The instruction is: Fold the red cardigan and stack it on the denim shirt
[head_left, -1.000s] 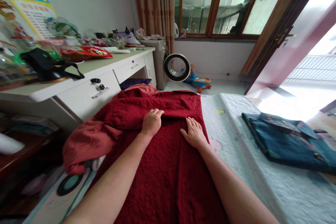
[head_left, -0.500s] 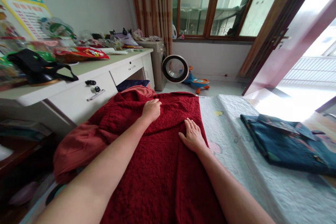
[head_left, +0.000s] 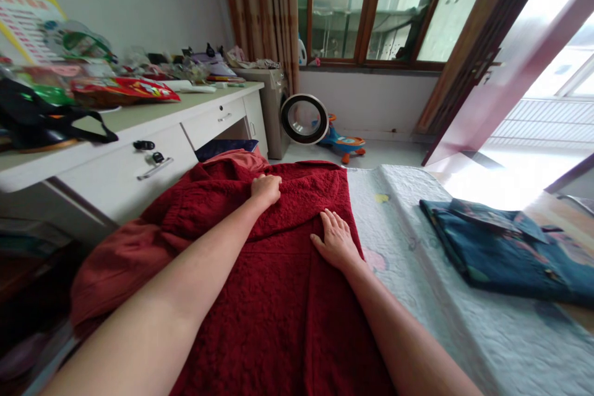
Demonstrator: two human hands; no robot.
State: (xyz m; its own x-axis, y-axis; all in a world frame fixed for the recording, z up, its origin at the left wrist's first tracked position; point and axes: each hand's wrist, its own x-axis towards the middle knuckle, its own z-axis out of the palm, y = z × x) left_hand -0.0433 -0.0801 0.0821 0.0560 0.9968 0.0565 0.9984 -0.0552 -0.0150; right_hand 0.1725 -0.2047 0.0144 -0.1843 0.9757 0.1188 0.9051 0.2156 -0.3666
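A dark red textured garment (head_left: 278, 297) lies spread over the bed, its upper part bunched into folds. My left hand (head_left: 266, 190) is closed on a fold of it near the far end; the fingertips are partly hidden. My right hand (head_left: 336, 237) lies flat on the garment near its right edge, fingers stretched out. Under the garment on the left, a salmon-pink cloth (head_left: 120, 266) sticks out. To the right, a folded blue denim garment (head_left: 505, 253) rests on the pale quilted bed cover (head_left: 403, 235).
On the left stands a desk with white drawers (head_left: 130, 167), its top crowded with a red packet (head_left: 125, 91) and a black strapped object (head_left: 51, 120). Beyond are a washing machine with its round door (head_left: 304, 119) open, a blue ride-on toy (head_left: 343, 142) and an open door (head_left: 477, 80).
The whole view has shifted slightly, so the desk sits further left. Both hands keep nearly the same places on the red garment.
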